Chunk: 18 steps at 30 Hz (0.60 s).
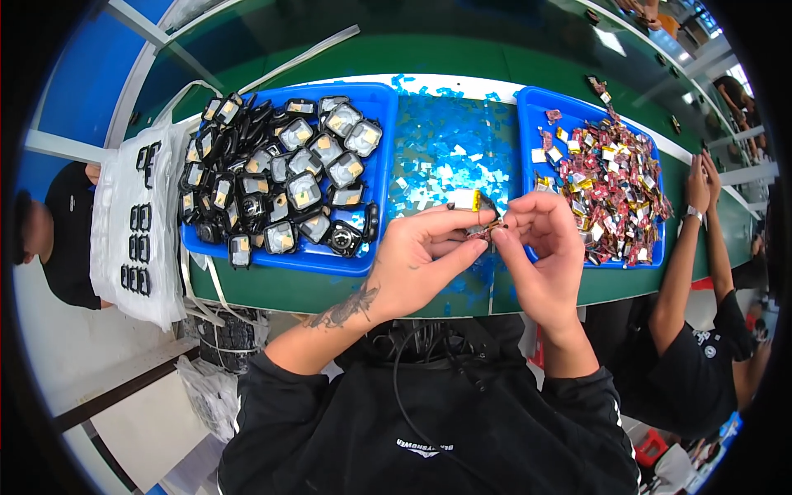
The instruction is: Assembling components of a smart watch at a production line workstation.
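Over the middle of the table, my left hand (433, 256) and my right hand (544, 252) meet with fingertips pinched together. Between them is a small circuit board (487, 232), mostly covered by the fingers. A small white battery with yellow tape (464, 200) sticks up above my left fingers, seemingly joined to the board. To the left, a blue tray (309, 262) is heaped with black square watch cases (303, 190), several with clear covers. On the right, another blue tray (528, 124) holds a pile of red circuit boards with small white-and-yellow batteries (615, 177).
Bits of blue film (450, 140) litter the green table (396, 305) between the trays. Beyond the left tray, white plastic sheeting (124, 190) carries black frames in groups. A co-worker's forearms (689, 223) rest at the right; another person (70, 231) is at far left.
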Available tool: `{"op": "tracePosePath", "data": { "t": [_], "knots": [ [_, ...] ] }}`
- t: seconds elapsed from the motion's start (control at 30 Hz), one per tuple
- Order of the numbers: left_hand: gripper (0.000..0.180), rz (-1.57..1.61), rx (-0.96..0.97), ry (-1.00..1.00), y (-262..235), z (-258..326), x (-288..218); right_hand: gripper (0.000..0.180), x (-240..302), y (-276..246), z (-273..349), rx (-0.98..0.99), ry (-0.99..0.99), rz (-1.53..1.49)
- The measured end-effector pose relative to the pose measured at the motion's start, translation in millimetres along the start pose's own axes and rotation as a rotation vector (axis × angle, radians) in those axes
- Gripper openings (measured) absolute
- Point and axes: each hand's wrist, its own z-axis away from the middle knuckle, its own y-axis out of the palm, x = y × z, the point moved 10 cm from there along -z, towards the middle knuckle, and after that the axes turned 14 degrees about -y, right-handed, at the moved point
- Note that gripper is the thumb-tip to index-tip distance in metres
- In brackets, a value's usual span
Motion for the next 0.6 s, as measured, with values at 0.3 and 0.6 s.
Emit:
{"op": "tracePosePath", "data": {
  "t": [0.3, 0.6],
  "knots": [
    [0.056, -0.044, 0.034, 0.053, 1.1, 1.1, -11.5, 0.032, 12.8, 1.0, -4.2, 0.01, -0.09, 0.208],
    [0.047, -0.065, 0.017, -0.004, 4.1, 0.2, -10.6, 0.035, 8.9, -0.6, -3.8, 0.059, -0.053, 0.3]
  ]
}}
